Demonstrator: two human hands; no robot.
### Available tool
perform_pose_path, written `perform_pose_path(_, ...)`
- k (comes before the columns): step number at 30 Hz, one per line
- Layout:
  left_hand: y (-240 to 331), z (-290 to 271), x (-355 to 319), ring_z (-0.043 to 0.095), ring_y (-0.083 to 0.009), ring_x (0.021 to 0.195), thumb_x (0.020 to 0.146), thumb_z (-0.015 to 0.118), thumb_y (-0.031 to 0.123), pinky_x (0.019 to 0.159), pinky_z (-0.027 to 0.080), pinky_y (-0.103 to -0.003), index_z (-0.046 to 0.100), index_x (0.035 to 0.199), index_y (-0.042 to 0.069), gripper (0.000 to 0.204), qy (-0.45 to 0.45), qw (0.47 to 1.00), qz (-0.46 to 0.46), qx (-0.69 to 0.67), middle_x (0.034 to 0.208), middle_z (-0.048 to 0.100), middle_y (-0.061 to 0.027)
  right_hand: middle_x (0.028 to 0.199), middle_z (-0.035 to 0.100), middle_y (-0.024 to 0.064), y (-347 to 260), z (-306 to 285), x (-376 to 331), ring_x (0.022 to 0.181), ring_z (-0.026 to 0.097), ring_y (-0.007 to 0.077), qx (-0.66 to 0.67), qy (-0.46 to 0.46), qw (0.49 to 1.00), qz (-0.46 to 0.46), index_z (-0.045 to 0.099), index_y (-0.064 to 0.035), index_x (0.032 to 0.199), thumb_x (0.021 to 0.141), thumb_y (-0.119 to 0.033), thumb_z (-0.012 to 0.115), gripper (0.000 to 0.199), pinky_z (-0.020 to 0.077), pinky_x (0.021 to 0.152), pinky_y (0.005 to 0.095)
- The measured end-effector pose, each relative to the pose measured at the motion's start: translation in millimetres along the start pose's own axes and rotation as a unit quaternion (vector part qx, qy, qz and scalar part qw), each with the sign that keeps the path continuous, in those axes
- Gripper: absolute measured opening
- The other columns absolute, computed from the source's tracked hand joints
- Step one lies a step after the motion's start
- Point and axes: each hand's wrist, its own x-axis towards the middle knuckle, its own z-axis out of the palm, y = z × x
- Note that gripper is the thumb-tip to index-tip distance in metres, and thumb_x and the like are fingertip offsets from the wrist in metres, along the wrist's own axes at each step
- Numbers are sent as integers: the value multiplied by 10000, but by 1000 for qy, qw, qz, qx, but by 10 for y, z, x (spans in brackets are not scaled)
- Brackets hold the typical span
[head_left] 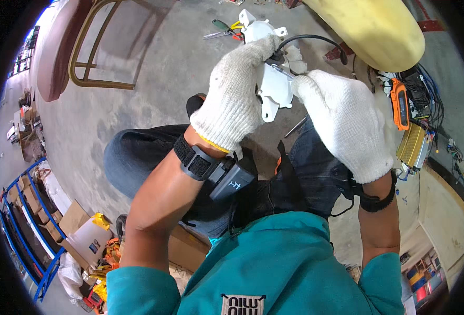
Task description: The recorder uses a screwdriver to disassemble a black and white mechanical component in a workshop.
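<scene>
A white plastic housing (277,90) with mounting tabs is held between my two gloved hands above the floor. My left hand (234,92) is closed round its left side, with the fingers at its top edge. A black cable (316,37) with a dark end arches from the housing to the right. My right hand (342,115) has its fingers pressed together against the housing's right edge; anything small between them is hidden. Beyond, a similar white part (259,31) with tabs lies on the floor. A thin screwdriver-like rod (295,127) rests between my legs.
Hand tools (226,30) with green, yellow and red handles lie beside the far white part. A yellow padded seat (373,31) is at far right, near an orange meter (400,104), a gold metal box (411,144) and bundled wires. A chair frame (80,63) stands far left.
</scene>
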Motion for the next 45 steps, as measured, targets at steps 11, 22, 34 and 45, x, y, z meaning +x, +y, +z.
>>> perform_pose_path(11, -84, 49, 74, 737, -209, 816, 1076, 556, 229, 646, 601, -315, 647, 1178, 20, 250, 18, 999, -10, -37, 978, 732, -112, 887, 683, 217, 110, 12, 47, 833, 678, 420, -52, -59, 996, 32, 701, 1, 1073, 1024, -185, 551, 244, 524, 679, 437)
perform_pose_path(22, -94, -20, 175, 736, -192, 809, 1071, 559, 228, 648, 617, -313, 626, 1177, 44, 223, -6, 1000, 9, -7, 970, 721, -75, 982, 708, 135, 401, 105, 76, 855, 691, 336, -167, 24, 971, -169, 692, -16, 1093, 946, -123, 592, 208, 552, 743, 414)
perform_pose_path(34, -140, 51, 205, 717, -216, 790, 1047, 606, 217, 598, 574, -317, 632, 1139, 63, 181, 10, 996, -9, -88, 927, 695, -89, 959, 705, 150, 208, 8, 77, 823, 688, 343, -172, -15, 981, -93, 706, -7, 1122, 969, -151, 591, 239, 539, 725, 425)
perform_pose_path(45, -218, 71, 224, 692, -203, 749, 1039, 622, 235, 578, 542, -317, 644, 1116, 70, 184, 55, 996, -10, -63, 910, 672, -72, 1156, 717, 107, 351, 9, 56, 1018, 689, 270, -265, -33, 946, -185, 701, -56, 1234, 892, -105, 652, 349, 554, 885, 390)
